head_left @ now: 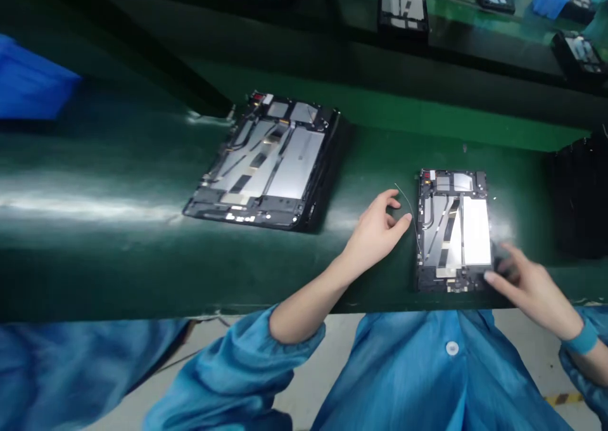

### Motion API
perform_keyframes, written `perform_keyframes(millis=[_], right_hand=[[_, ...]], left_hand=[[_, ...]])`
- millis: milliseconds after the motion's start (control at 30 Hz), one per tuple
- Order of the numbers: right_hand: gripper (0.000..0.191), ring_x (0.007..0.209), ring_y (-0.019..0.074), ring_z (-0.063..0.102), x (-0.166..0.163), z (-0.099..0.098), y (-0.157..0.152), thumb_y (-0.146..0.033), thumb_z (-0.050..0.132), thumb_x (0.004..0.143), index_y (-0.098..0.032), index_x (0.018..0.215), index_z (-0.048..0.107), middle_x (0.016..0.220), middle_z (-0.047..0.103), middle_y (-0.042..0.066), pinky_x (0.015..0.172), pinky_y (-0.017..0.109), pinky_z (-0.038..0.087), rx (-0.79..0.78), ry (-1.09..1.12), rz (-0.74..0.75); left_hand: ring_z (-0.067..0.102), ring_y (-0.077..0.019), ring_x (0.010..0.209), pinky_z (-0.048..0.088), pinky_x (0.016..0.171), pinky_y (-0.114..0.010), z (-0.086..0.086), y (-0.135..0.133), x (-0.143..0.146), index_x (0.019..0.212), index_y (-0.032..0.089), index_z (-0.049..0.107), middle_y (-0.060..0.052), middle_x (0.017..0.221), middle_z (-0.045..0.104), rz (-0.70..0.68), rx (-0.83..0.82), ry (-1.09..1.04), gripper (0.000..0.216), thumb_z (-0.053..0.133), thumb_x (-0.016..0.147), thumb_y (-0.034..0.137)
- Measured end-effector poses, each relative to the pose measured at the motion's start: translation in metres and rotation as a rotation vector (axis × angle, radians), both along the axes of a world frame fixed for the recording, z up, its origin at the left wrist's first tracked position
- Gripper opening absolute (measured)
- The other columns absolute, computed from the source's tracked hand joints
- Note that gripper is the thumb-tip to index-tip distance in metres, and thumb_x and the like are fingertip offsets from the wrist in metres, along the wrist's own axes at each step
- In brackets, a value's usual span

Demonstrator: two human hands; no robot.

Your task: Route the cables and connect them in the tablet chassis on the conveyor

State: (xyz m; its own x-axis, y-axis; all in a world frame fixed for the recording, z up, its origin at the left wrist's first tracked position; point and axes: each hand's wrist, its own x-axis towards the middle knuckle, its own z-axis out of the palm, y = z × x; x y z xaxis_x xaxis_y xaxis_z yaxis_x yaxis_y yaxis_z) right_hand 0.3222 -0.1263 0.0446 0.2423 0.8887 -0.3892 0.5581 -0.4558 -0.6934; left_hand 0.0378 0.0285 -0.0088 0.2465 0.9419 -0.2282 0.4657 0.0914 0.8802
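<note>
An opened tablet-like device (pixel 432 238) lies flat in front of me, its inside showing silvery panels, dark cables and a black frame. A thin wire (pixel 407 203) sticks up along its left edge and curves leftward. My left hand (pixel 377 228) hovers just left of the device, fingers curled but apart, with the thumb tip close to the wire. Whether thumb and wire touch, I cannot tell. At the lower right corner is my right hand (pixel 534 288), thumb at the frame's edge and fingers spread from it, partly smeared by motion.
To the left sits a stack of similar opened devices (pixel 266 165). A black stack (pixel 579 196) stands at the right edge. More devices (pixel 403 9) rest on the raised shelf behind. A blue bin (pixel 33 82) is far left; a dark post (pixel 190 82) meets the green bench (pixel 118 260).
</note>
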Motion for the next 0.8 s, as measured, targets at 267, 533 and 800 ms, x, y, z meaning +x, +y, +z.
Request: perform_keyframes(millis=[267, 533, 800], right_hand=[[0.027, 0.082, 0.0253, 0.070, -0.028, -0.001, 0.162, -0.008, 0.059, 0.082, -0.021, 0.103, 0.070, 0.102, 0.076, 0.011, 0.078, 0.040, 0.055, 0.334, -0.562, 0.429], [0.024, 0.086, 0.0302, 0.069, -0.049, 0.000, 0.199, -0.003, 0.068, 0.076, -0.017, 0.094, 0.077, 0.096, 0.074, 0.016, 0.079, 0.044, 0.052, 0.231, -0.747, 0.518], [0.027, 0.084, 0.0264, 0.071, -0.045, -0.004, 0.177, -0.015, 0.057, 0.091, -0.020, 0.100, 0.083, 0.090, 0.078, 0.010, 0.080, 0.040, 0.052, 0.433, -0.590, 0.321]], left_hand=[[0.054, -0.0109, 0.059, 0.048, 0.072, -0.029, 0.012, 0.025, 0.018, 0.111, 0.020, 0.067, -0.001, 0.098, 0.069, -0.084, 0.152, 0.121, 0.026, 0.065, 0.085, 0.020], [0.052, -0.0088, 0.060, 0.039, 0.061, -0.023, 0.010, 0.053, 0.033, 0.098, 0.018, 0.063, 0.003, 0.084, 0.064, -0.062, -0.009, -0.107, 0.023, 0.068, 0.077, 0.010], [0.055, -0.0086, 0.065, 0.046, 0.063, -0.022, 0.008, 0.071, 0.031, 0.091, 0.017, 0.062, 0.005, 0.076, 0.057, -0.162, -0.197, -0.332, 0.031, 0.074, 0.068, -0.001]])
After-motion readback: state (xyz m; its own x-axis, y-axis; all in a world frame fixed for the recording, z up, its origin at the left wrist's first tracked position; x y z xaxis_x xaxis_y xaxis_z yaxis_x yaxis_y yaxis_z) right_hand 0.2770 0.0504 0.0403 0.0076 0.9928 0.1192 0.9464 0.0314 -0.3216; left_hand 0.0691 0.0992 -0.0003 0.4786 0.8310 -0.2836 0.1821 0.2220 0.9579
